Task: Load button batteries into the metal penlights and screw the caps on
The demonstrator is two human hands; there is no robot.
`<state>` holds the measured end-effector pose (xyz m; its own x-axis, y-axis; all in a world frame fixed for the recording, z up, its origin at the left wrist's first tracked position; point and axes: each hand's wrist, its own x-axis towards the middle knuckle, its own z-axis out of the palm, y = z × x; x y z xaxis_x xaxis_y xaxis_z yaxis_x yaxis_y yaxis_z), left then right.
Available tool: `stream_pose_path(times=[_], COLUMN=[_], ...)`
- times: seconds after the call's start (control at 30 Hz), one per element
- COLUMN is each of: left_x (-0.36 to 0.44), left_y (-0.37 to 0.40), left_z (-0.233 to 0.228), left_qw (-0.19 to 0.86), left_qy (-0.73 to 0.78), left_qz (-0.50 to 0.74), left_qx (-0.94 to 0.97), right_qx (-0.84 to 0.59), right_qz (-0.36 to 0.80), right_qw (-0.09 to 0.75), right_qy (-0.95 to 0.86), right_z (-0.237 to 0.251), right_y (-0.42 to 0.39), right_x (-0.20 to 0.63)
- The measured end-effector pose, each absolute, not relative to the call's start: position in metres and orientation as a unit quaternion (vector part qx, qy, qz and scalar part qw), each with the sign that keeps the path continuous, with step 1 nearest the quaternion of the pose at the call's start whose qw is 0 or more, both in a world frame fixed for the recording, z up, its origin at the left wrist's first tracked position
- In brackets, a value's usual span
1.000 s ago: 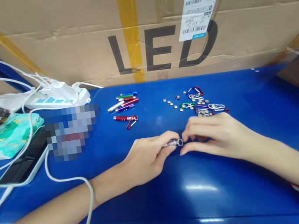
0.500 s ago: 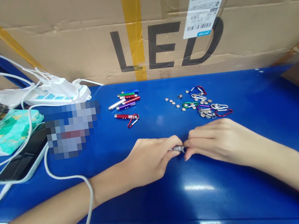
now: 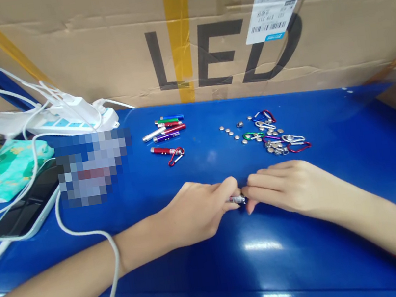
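Left hand (image 3: 200,210) is pinching the silver tube (image 3: 236,200) on the near side of the green carabiner (image 3: 251,134), while the right hand's (image 3: 289,187) fingertips, parted a second ago, are bunching at the tube's end, contents hidden, so both hands are now engaging it.

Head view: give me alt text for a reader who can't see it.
The left hand grips a small silvery cylinder, with the right hand at its end, over a shiny blue table. Beyond lie slim colored tubes on the left, carabiner clips and small round discs on the right; a cardboard box marked LED stands behind.
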<state>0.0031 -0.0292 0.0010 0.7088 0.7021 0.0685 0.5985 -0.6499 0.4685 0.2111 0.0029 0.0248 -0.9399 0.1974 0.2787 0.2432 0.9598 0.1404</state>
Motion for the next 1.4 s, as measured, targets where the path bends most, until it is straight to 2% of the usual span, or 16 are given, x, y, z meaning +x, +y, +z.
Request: stream_pose_path(times=[0.2,0.57,0.73,0.97,1.23,1.4], left_x=[0.000,0.001,0.000,0.001,0.001,0.001], left_y=[-0.025,-0.030,-0.032,-0.034,-0.035,-0.034], left_z=[0.005,0.006,0.004,0.001,0.001,0.000], left_qw=[0.257,0.186,0.166,0.125,0.113,0.123], left_qy=[0.318,0.301,0.286,0.283,0.284,0.293], left_qz=[0.128,0.097,0.121,0.130,0.134,0.136], left_qx=[0.903,0.930,0.936,0.942,0.943,0.938], right_qx=[-0.124,-0.129,-0.132,-0.140,-0.192,-0.211], right_qz=[-0.025,0.055,0.108,0.110,0.073,0.151], right_qw=[0.147,0.131,0.156,0.167,0.126,0.136], right_qy=[-0.981,-0.981,-0.973,-0.970,-0.970,-0.956], right_z=[0.012,0.019,0.013,0.013,0.016,0.017], right_y=[0.004,0.002,0.000,-0.002,-0.011,-0.011], right_x=[0.212,0.207,0.207,0.206,0.206,0.206])
